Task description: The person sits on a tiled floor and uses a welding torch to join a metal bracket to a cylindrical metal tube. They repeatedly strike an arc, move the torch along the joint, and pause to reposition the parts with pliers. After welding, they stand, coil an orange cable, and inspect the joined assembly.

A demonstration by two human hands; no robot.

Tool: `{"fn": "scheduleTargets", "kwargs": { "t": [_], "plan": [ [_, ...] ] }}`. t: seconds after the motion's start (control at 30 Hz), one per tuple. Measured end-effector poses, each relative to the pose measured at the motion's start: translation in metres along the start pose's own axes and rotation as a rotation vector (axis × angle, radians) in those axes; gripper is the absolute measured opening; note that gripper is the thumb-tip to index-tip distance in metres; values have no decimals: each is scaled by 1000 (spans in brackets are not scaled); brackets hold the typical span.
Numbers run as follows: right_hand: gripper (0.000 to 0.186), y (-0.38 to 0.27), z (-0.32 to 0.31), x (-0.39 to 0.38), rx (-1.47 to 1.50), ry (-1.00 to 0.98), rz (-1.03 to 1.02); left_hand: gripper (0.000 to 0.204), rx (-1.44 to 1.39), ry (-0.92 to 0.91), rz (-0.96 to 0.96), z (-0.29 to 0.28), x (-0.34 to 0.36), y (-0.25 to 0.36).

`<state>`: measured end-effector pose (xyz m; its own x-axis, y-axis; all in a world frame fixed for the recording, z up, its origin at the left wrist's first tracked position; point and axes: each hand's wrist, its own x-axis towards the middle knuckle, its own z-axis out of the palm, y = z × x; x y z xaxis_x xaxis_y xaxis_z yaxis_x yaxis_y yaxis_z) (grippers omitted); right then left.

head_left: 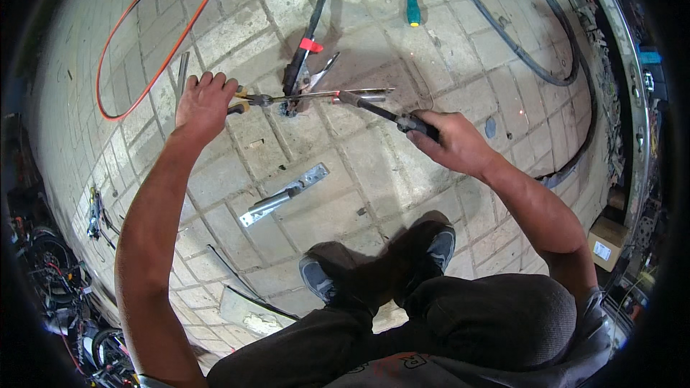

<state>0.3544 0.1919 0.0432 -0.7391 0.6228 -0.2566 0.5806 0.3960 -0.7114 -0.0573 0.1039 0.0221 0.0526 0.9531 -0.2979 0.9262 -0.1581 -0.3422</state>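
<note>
My left hand (203, 106) is closed round pliers (260, 100) with yellow-and-black handles. Their jaws are at the left end of a thin metal rod (305, 95), which lies level and glows red at one spot near its middle. In my right hand (458, 142) is a black-gripped tool (384, 112) with a dark shaft. Its far end meets the rod by the glowing spot; its exact kind is hard to make out. Just behind the rod stands a metal cable clamp (305, 75) with red tape on its cable. A short bright metal piece (366, 98) lies under the rod.
Nearer me on the paving is a flat metal plate with a tube (285, 194). A green screwdriver (412, 7) lies far off. A thick dark cable (496, 25) loops right; an orange cable (172, 43) curves left. A cardboard box (607, 242) stands at right. My shoes (318, 278) are below.
</note>
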Motion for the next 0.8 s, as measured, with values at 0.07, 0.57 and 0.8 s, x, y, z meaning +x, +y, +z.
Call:
{"fn": "scheduleTargets", "kwargs": {
  "t": [0.07, 0.57, 0.8],
  "plan": [
    [25, 0, -1, 0, 3, 2, 17, 31, -26, 10, 3, 0, 3, 2],
    [39, -4, -1, -1, -66, -23, 168, 22, -272, 27, 4, 17, 6, -7],
    [38, -4, 1, 2, -72, -38, 191, 27, -394, 311, 39, 52, -1, -14]
  ]
}}
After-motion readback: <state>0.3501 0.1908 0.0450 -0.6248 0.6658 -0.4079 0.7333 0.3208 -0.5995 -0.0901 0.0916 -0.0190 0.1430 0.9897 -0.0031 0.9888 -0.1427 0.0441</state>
